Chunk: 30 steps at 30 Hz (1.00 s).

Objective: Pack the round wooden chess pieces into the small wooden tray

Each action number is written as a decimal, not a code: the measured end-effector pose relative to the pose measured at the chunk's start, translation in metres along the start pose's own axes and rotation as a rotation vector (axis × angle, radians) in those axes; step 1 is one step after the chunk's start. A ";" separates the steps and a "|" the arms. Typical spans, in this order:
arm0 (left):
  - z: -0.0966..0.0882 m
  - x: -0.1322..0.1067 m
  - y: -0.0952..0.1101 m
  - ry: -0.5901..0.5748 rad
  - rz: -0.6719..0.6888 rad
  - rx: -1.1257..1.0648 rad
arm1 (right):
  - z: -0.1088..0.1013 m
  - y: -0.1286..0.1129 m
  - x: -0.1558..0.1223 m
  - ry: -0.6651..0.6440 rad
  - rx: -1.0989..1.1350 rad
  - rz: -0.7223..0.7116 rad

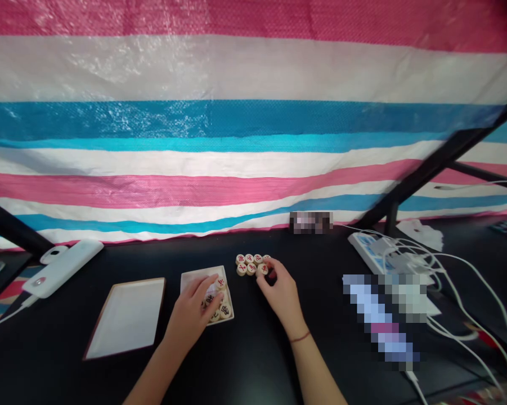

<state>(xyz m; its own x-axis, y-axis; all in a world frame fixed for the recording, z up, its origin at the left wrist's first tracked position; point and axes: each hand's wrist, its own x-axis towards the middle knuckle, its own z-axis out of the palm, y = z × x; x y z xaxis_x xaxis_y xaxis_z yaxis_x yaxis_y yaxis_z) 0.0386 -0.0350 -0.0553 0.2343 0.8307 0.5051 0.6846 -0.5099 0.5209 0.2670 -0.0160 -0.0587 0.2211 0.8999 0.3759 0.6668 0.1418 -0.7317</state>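
My left hand (194,309) reaches into a small white box (188,277) holding several round wooden chess discs (221,283) with red and black characters; its fingers curl over the discs inside. My right hand (281,292) rests on the black table (253,360), fingertips pinched on a disc (262,270) at the right end of a group of discs (248,263) laid in two short rows. The box's flat lid (126,318) lies to the left of the box.
A white power bank (63,267) with a cable lies at the far left. A power strip (373,250) with white plugs and tangled cables sits at the right, beside blurred-out items. A striped pink, white and blue tarp (236,124) hangs behind. Black frame bars cross both sides.
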 end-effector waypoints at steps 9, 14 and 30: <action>-0.001 0.000 -0.002 -0.030 -0.020 -0.009 | 0.004 0.015 -0.003 -0.075 -0.174 -0.044; -0.002 0.001 0.000 -0.055 -0.048 -0.022 | 0.006 0.016 -0.003 -0.085 -0.199 -0.035; -0.003 0.001 0.001 -0.079 -0.066 -0.026 | 0.007 0.020 -0.003 -0.105 -0.208 -0.015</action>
<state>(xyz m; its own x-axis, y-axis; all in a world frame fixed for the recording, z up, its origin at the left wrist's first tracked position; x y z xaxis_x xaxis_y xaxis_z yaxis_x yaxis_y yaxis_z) 0.0368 -0.0355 -0.0523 0.2437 0.8772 0.4137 0.6824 -0.4582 0.5696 0.2749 -0.0131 -0.0782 0.1420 0.9380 0.3163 0.8043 0.0770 -0.5892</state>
